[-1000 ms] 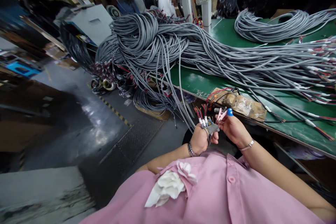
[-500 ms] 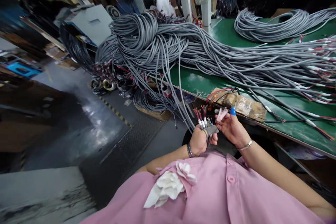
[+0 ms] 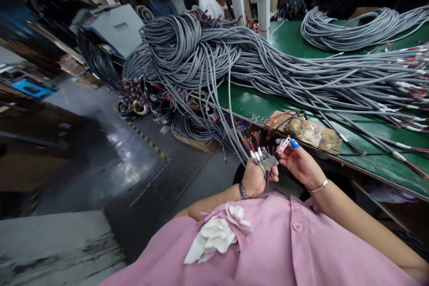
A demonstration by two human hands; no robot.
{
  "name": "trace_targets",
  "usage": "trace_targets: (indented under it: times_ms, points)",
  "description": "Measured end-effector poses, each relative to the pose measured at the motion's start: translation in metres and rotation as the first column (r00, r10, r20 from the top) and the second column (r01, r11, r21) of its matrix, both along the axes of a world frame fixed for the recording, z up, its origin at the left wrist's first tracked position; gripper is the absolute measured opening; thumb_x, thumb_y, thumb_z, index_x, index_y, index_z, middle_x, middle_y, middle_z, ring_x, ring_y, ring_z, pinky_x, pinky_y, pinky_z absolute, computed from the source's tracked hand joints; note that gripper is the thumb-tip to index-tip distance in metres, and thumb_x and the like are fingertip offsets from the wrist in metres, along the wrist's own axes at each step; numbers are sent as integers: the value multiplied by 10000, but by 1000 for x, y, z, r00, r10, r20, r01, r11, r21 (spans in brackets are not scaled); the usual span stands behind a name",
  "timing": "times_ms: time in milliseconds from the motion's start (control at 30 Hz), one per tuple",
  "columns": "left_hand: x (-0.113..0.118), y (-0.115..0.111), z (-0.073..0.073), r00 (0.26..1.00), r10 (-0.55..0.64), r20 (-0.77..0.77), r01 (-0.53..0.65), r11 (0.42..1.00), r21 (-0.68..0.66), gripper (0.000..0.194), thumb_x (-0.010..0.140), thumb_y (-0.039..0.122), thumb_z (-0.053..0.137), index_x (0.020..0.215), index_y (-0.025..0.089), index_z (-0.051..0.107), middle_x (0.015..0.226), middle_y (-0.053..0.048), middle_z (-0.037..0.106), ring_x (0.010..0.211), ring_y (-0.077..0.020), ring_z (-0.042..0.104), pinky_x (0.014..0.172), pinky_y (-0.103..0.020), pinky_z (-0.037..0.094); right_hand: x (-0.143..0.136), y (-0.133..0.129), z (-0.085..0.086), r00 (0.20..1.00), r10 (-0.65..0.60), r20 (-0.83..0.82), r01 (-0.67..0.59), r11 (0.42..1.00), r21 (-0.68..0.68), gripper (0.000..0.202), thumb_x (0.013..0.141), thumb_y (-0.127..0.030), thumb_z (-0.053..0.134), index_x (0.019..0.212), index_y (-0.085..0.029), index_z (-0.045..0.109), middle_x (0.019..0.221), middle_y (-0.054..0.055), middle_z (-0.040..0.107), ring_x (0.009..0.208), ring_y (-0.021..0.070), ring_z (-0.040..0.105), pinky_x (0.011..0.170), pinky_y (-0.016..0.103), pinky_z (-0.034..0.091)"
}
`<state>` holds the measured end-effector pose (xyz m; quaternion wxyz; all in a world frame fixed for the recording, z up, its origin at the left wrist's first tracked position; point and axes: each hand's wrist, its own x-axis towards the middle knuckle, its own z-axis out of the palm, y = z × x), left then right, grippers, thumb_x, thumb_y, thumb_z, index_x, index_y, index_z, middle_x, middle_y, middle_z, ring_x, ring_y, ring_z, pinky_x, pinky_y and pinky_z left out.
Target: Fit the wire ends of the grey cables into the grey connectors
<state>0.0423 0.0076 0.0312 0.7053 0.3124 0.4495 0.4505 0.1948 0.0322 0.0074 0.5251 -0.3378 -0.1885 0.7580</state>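
Note:
My left hand (image 3: 255, 179) is closed around several grey cables, with a grey wrap around its thumb. White-sleeved cable ends (image 3: 256, 155) stick up from that fist, and red, black and blue wires fan out above them. Close beside it on the right, my right hand (image 3: 304, 166) pinches a small pale pink tool with holes (image 3: 283, 146). A blue cover (image 3: 295, 143) sits on one of its digits. The tool is near the wire tips; whether it touches them I cannot tell.
Many grey cables (image 3: 284, 67) lie across the green table (image 3: 248, 100), piled at its left end. A tape-covered block (image 3: 308, 133) with wires is at the near edge. Another person (image 3: 211, 2) is behind the table. A striped floor line (image 3: 147, 140) runs at left.
My right hand has shifted slightly right and turned, so the pink tool's holes now show. The wires in my left hand are spread a little differently; its grip is the same.

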Motion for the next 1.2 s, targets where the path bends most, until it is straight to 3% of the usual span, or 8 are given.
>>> trace_targets:
  times_ms: [267, 800, 1200]
  points:
    - [3, 4, -2, 1000, 1, -16, -1, 1000, -2, 318, 685, 426, 684, 702, 118, 605, 528, -6, 595, 377, -97, 518, 374, -207, 371, -3, 6, 2, 998, -32, 45, 35, 998, -58, 294, 758, -506, 673, 779, -213, 676, 741, 3, 662, 648, 127, 575, 610, 254, 468]
    - [3, 0, -14, 1000, -25, -10, 24, 1000, -13, 300, 707, 397, 680, 685, 108, 604, 517, -17, 596, 375, -105, 527, 370, -207, 379, -10, 6, -2, 991, -134, 22, 134, 991, -16, 289, 760, -493, 684, 827, -213, 700, 804, 12, 683, 720, 133, 585, 663, 255, 465]
    - [0, -4, -11, 1000, 10, 24, -10, 1000, -2, 305, 705, 408, 693, 698, 115, 609, 526, -10, 604, 371, -104, 521, 368, -218, 413, -6, -2, -3, 997, -28, -69, 25, 999, -40, 351, 803, -570, 585, 779, -229, 663, 809, 9, 667, 705, 131, 579, 654, 260, 468]
